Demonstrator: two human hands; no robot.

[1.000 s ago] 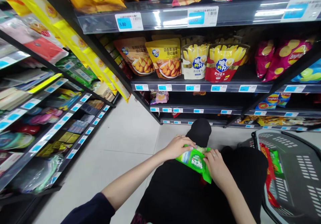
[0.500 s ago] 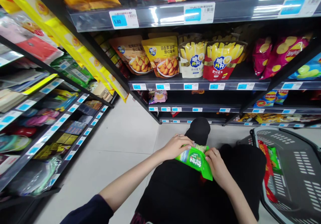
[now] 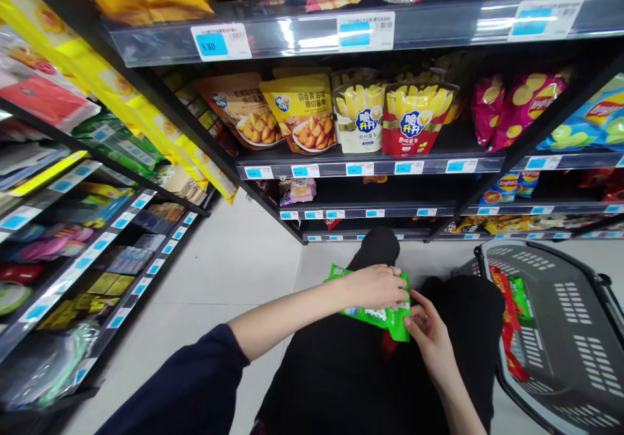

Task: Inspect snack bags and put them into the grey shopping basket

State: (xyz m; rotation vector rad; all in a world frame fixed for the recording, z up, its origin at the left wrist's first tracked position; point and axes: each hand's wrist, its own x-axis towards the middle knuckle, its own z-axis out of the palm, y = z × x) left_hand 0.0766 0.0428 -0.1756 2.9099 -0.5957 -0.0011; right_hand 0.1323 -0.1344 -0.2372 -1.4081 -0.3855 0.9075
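Note:
A bright green snack bag (image 3: 398, 324) lies across my lap over the black trousers. My left hand (image 3: 377, 285) reaches over it from the left, fingers closed on its right-hand part and covering most of its printed front. At the bag's right end, my right hand (image 3: 429, 331) has its thumb and index finger at the edge, with the other fingers curled. The left end of the bag sticks out beyond my left wrist. What the fingertips grip underneath is partly hidden.
On the right stands a grey shopping basket (image 3: 550, 350) holding red packets (image 3: 507, 318) and a green packet (image 3: 520, 298). Ahead, shelves (image 3: 331, 167) carry potato snack pouches (image 3: 305, 113) and pink chip bags (image 3: 529, 106). Another shelf unit (image 3: 92, 253) lines the left side.
My left hand has moved right across the green bag, from its upper left part to near its right end. My right hand has shifted outward, its fingers looser at the edge.

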